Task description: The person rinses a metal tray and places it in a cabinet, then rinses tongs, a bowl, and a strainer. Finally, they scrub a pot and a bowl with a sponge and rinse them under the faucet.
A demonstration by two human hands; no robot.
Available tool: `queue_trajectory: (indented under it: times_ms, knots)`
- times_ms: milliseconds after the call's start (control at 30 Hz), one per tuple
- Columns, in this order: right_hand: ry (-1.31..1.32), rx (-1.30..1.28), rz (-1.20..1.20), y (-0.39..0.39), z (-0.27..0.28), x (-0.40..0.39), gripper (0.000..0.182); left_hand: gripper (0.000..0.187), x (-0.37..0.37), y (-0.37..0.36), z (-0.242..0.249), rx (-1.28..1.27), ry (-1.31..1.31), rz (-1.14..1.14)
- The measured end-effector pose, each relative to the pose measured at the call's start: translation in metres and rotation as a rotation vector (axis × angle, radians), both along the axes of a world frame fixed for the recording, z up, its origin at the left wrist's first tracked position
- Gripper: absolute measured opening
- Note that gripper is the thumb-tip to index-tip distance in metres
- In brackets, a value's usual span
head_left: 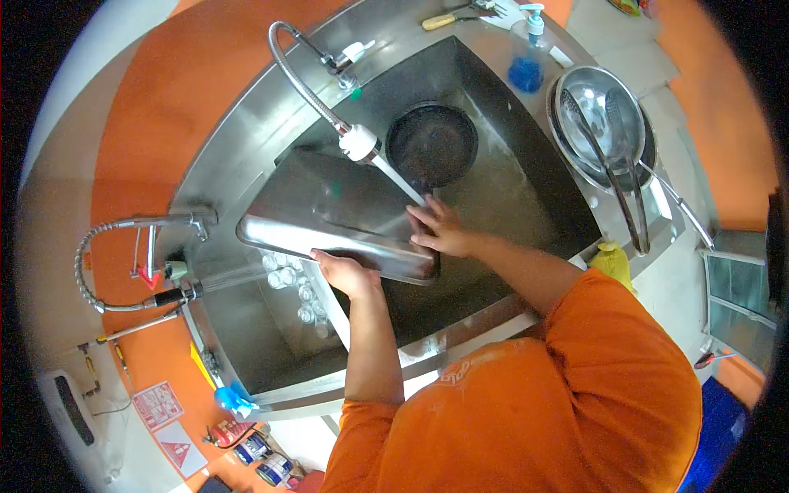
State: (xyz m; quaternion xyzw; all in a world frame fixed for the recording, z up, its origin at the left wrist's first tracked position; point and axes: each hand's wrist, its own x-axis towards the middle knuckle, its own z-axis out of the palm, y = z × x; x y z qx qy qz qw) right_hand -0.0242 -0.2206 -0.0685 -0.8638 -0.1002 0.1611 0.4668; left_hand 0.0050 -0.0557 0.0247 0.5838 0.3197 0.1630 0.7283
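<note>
A rectangular metal pan is tilted over the sink, across the divider. My left hand grips its near edge, the thumb on the rim. Beside the pan's right end is my right hand, its fingers spread under the water stream. That water runs from a white-tipped flexible faucet. A round dark pan lies in the sink basin beyond my hands. The underside of the metal pan and what lies beneath it are hidden.
Several clear glasses stand in the left basin, where a second faucet sprays water. Along the right counter are a soap bottle, a strainer with tongs and a yellow cloth. A yellow-handled utensil lies at the back.
</note>
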Motion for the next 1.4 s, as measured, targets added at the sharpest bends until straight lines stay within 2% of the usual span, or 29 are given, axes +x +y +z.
queue_trajectory:
  times_ms: [100, 200, 233, 367, 400, 467, 500, 533, 567, 600, 667, 700, 767, 800, 833, 867, 933, 967, 1000, 1067, 1133, 1167, 1200, 1267, 1333, 1400]
  knots:
    - [-0.008, 0.005, 0.042, 0.001, 0.026, -0.006, 0.066, 0.058, -0.002, -0.008, 0.014, -0.081, -0.061, -0.051]
    - [-0.007, -0.022, -0.077, -0.002, 0.014, 0.002, 0.065, 0.057, -0.003, -0.006, 0.009, 0.014, 0.010, -0.008]
    - [0.038, -0.103, -0.101, -0.003, 0.013, 0.004, 0.065, 0.057, -0.001, -0.006, 0.011, -0.002, -0.008, -0.002]
    - [-0.070, -0.001, 0.039, 0.010, 0.043, -0.010, 0.064, 0.057, -0.003, 0.001, 0.004, -0.086, -0.070, -0.024]
    - [0.026, 0.022, 0.032, 0.008, 0.041, -0.007, 0.065, 0.057, -0.003, 0.005, 0.002, -0.106, -0.091, -0.041]
    - [0.194, 0.064, 0.013, -0.001, 0.025, 0.014, 0.067, 0.057, -0.013, -0.013, 0.039, -0.098, -0.048, 0.022]
    - [0.050, 0.101, -0.248, 0.014, -0.038, 0.027, 0.060, 0.057, -0.015, -0.005, 0.036, -0.095, -0.057, -0.006]
    - [0.240, 0.423, -0.178, 0.001, -0.054, 0.051, 0.045, 0.056, -0.018, 0.007, 0.029, -0.090, -0.061, -0.031]
    - [0.112, 0.452, -0.426, 0.006, -0.048, 0.054, 0.037, 0.056, -0.021, 0.014, 0.026, -0.098, -0.042, -0.017]
    - [-0.019, 0.480, -0.670, 0.012, -0.042, 0.057, 0.031, 0.057, -0.026, 0.026, 0.017, 0.007, -0.091, -0.071]
    - [-0.033, 0.461, -0.600, 0.007, -0.040, 0.075, 0.025, 0.058, -0.038, 0.018, 0.040, 0.151, -0.049, 0.047]
    - [-0.044, 0.449, -0.566, 0.006, -0.038, 0.085, 0.022, 0.058, -0.043, 0.029, 0.035, 0.151, -0.063, 0.050]
    - [0.306, 0.495, -0.368, 0.006, -0.007, 0.093, 0.018, 0.057, -0.055, 0.040, 0.037, 0.170, -0.106, 0.067]
    - [0.478, 0.506, -0.264, 0.003, 0.018, 0.097, 0.017, 0.051, -0.063, 0.042, 0.040, 0.239, -0.166, 0.005]
    - [0.496, 0.392, -0.181, 0.000, 0.044, 0.101, 0.020, 0.048, -0.069, 0.047, 0.042, 0.322, -0.189, -0.040]
    - [0.330, 0.248, -0.204, -0.001, 0.043, 0.114, 0.024, 0.045, -0.075, 0.051, 0.042, 0.405, -0.211, -0.083]
    - [-0.008, -0.036, -0.234, -0.011, 0.037, 0.153, 0.034, 0.040, -0.083, 0.057, 0.043, 0.491, -0.205, -0.011]
    - [-0.183, -0.018, -0.373, -0.018, 0.035, 0.173, 0.041, 0.038, -0.091, 0.079, 0.018, 0.465, -0.203, 0.051]
    - [-0.356, 0.009, -0.507, -0.022, 0.036, 0.193, 0.048, 0.040, -0.094, 0.078, 0.034, 0.587, -0.212, -0.029]
    - [-0.457, 0.277, -0.684, -0.018, 0.042, 0.235, 0.057, 0.041, -0.104, 0.098, 0.015, 0.562, -0.225, 0.026]
    - [-0.125, 0.757, -0.811, -0.011, 0.105, 0.244, 0.060, 0.032, -0.101, 0.099, 0.015, 0.495, -0.275, 0.113]
    - [-0.075, 0.824, -0.821, -0.011, 0.127, 0.251, 0.060, 0.029, -0.098, 0.095, 0.018, 0.465, -0.282, 0.165]
    - [-0.098, 0.926, -0.779, -0.008, 0.122, 0.276, 0.059, 0.027, -0.097, 0.093, 0.022, 0.436, -0.286, 0.216]
    - [0.209, 1.100, -0.744, 0.001, 0.157, 0.297, 0.056, 0.028, -0.101, 0.096, 0.031, 0.464, -0.251, 0.149]
    - [0.084, 0.806, -0.679, 0.004, 0.171, 0.311, 0.054, 0.030, -0.101, 0.094, 0.037, 0.481, -0.244, 0.108]
    - [-0.014, 0.605, -0.619, 0.004, 0.175, 0.315, 0.053, 0.034, -0.102, 0.094, 0.029, 0.448, -0.304, 0.201]
